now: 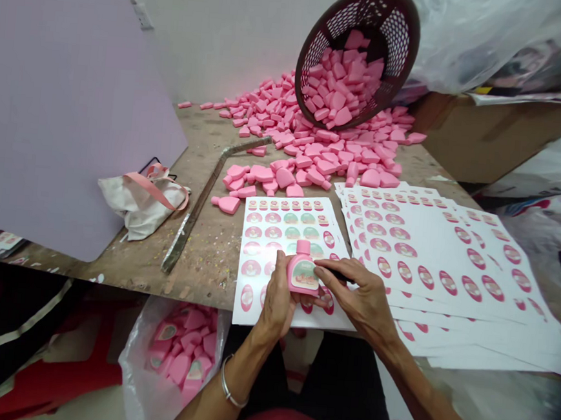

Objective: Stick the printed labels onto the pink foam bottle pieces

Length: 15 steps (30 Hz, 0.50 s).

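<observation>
Head view: my left hand (278, 294) is clamped around a pink plastic bottle (302, 270), which has a label on its front and sits just above a printed label sheet (279, 223). My right hand (358, 300) comes in from the side, close to the left, with its fingers (338, 269) at the bottle and a small dark item (338, 277) under them. I can't tell if that grip is closed. A metal bangle (229, 381) is on my left wrist.

The sheet lies on a worn, speckled wooden workbench (208, 262), beside a fanned stack of label sheets (433, 248). Farther up, a tipped brown plastic basket (355, 54) sits in a heap of pink bottles (309, 154) near a white wall (226, 31) printed GRATEFUL. To the left are a lilac board (60, 108), a bent metal bar (208, 198) and a cloth bag with pink ribbon (140, 202). To the right, a cardboard box (490, 139) sits under clear plastic sheeting (469, 31). Below the bench edge, a plastic bag (172, 357) holds labelled bottles.
</observation>
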Motion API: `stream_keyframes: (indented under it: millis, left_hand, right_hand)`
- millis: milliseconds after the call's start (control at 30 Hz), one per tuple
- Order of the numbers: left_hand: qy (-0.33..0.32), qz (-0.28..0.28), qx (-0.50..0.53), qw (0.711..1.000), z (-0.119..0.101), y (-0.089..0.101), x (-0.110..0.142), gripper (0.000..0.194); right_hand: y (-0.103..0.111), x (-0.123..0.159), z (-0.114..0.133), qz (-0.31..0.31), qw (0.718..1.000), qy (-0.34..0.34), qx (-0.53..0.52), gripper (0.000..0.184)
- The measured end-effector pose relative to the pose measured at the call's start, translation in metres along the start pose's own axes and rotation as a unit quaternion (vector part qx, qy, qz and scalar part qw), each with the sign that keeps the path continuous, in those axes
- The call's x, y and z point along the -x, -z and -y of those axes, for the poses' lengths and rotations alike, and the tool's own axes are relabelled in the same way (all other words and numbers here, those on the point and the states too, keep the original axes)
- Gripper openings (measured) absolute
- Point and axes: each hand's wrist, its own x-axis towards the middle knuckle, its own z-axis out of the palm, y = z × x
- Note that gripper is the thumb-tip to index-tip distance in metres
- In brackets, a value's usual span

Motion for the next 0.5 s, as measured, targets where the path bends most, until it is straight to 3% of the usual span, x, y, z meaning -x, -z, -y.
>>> stream_keyframes:
  millis: [200, 300, 367, 433, 500]
  left_hand:
    - [-0.022, -0.004, -0.03, 0.999, 0.001, 0.001, -0.002, 0.054]
    - [-0.052, 0.0, -0.096, 0.994, 0.001, 0.002, -0.002, 0.041]
    - [-0.056, -0.011, -0.115, 0.992, 0.001, 0.004, -0.002, 0.038]
    - [-0.054, -0.038, -0.121, 0.99, 0.004, 0.008, -0.002, 0.038]
    - [-0.064, -0.071, -0.136, 0.986, 0.008, 0.011, -0.002, 0.04]
  right_hand:
    - [-0.003, 0.0, 0.0, -0.017, 0.994, 0.045, 0.101, 0.02]
    - [0.001, 0.0, -0.001, -0.026, 0.97, 0.065, 0.233, 0.029]
    - [0.004, -0.001, -0.003, -0.055, 0.951, 0.043, 0.301, 0.04]
    - [0.003, 0.0, -0.004, -0.083, 0.955, 0.011, 0.284, 0.051]
    - [-0.005, 0.0, -0.005, -0.067, 0.98, -0.013, 0.187, 0.06]
